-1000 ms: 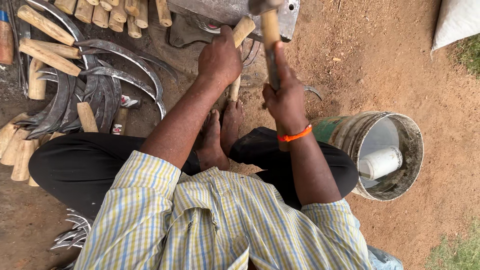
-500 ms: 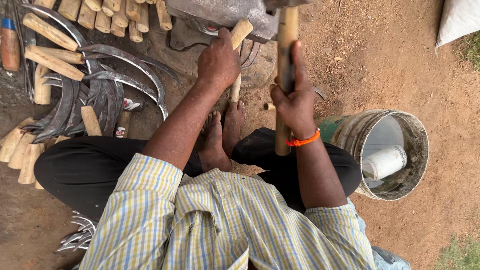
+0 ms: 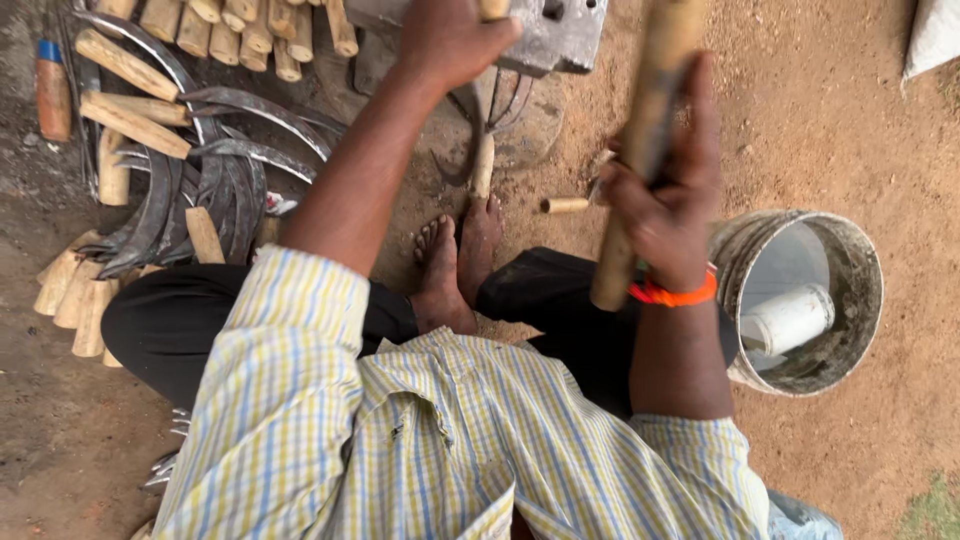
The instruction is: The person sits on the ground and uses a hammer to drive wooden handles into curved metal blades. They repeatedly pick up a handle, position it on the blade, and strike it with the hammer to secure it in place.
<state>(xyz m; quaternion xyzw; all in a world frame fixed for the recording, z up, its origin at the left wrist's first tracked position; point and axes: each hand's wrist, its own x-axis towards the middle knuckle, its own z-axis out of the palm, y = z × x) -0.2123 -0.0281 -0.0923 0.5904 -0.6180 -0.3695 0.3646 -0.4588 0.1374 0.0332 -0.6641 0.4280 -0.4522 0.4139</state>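
Note:
My right hand (image 3: 668,200) grips a long wooden hammer handle (image 3: 640,140) and holds it raised; the head is out of view above the frame. An orange band circles that wrist. My left hand (image 3: 452,38) is closed on the wooden handle of a sickle (image 3: 487,110), whose dark curved blade hangs down beside the grey metal anvil block (image 3: 560,30). My bare feet (image 3: 455,255) rest on the dirt just below the anvil.
A pile of finished sickles (image 3: 200,170) with curved blades lies at the left, with loose wooden handles (image 3: 250,30) stacked behind and beside it. A dirty bucket (image 3: 850,250) holding a white cup stands at the right. A short wooden peg (image 3: 565,205) lies on the ground.
My right hand has swung the hammer handle up and toward the camera. My left hand has shifted up toward the anvil with the sickle.

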